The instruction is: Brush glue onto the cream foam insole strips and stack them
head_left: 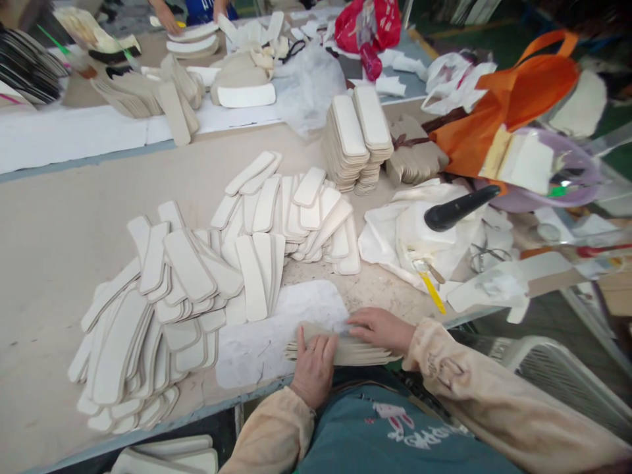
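Note:
Both hands are at the table's near edge on a stack of beige fabric pieces, whose edges show in layers at each end. My left hand wraps its fingers over the left part of the stack. From the right, my right hand holds the stack's far side with its fingers curled; its thumb is hidden. Under and beyond them lies a white paper sheet. A spread heap of off-white rounded strips covers the table to the left, and some strips rest on the sheet's far edge.
Two neat strip stacks stand behind the heap. At right are a white container with a black handle, a yellow cutter, an orange bag and a purple basin. A co-worker's hands show at the far table.

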Motion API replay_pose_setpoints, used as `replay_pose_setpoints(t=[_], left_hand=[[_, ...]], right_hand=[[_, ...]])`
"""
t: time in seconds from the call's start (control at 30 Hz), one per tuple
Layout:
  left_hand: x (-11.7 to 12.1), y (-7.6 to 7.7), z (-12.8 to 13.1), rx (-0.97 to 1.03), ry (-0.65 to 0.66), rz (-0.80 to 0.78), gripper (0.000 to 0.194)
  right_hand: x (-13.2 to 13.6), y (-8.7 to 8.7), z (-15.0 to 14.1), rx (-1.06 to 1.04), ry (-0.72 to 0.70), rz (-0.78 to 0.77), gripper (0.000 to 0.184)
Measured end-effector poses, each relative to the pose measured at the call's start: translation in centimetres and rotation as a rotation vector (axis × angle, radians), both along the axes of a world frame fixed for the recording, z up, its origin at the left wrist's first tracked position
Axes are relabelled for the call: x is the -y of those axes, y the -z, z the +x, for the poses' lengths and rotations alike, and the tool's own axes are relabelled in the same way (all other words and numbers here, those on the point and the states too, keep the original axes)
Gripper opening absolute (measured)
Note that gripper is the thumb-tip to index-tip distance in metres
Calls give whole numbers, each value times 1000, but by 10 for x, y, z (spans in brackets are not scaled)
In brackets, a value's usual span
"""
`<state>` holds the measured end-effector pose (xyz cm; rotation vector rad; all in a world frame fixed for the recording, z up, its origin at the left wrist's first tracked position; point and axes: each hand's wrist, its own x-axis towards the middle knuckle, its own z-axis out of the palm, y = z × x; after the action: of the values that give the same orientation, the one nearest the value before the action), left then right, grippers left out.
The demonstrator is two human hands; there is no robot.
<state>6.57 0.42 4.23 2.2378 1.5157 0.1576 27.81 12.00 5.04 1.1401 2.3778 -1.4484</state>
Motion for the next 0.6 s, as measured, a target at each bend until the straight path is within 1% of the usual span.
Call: replay_pose_setpoints(t=[0.03,0.1,0.13,0.17,0.2,0.27,0.37,0.43,0.47,0.5,0.53,0.6], left_hand=[[-3,-2,0,-23,17,-33,45],[-10,-6,1,-61,52,-86,48],[-13,-7,1,-72,64,-102,45],[-16,-8,0,-80,69,-112,40],[-19,-9,0,-86,70,-117,35],[-24,-10,-1,-97,79,-129,29],[-29,-9,-3,-104,97,-143,29],[-29,-9,-4,-107,108,-151,34],[-29,-10,-4,-107,113,-154,37],[-29,-10,-5,-107,120,-158,40],[-29,-11,-5,-107,128,-163,43],[-29,-12,-6,-109,145,-177,46]], right_hand=[[3,-9,1,-6,1,17,43],[12,-23,6,-1,-9,64,71],[17,-27,11,8,-4,93,83],[23,-28,17,16,20,125,92],[30,-27,24,16,60,154,96],[43,-16,41,-21,184,179,99],[66,9,65,-129,461,105,101],[81,24,73,-216,697,20,92],[87,30,72,-254,790,-13,85],[93,34,69,-283,850,-31,79],[98,37,63,-299,871,-35,74],[103,36,48,-303,842,-17,70]])
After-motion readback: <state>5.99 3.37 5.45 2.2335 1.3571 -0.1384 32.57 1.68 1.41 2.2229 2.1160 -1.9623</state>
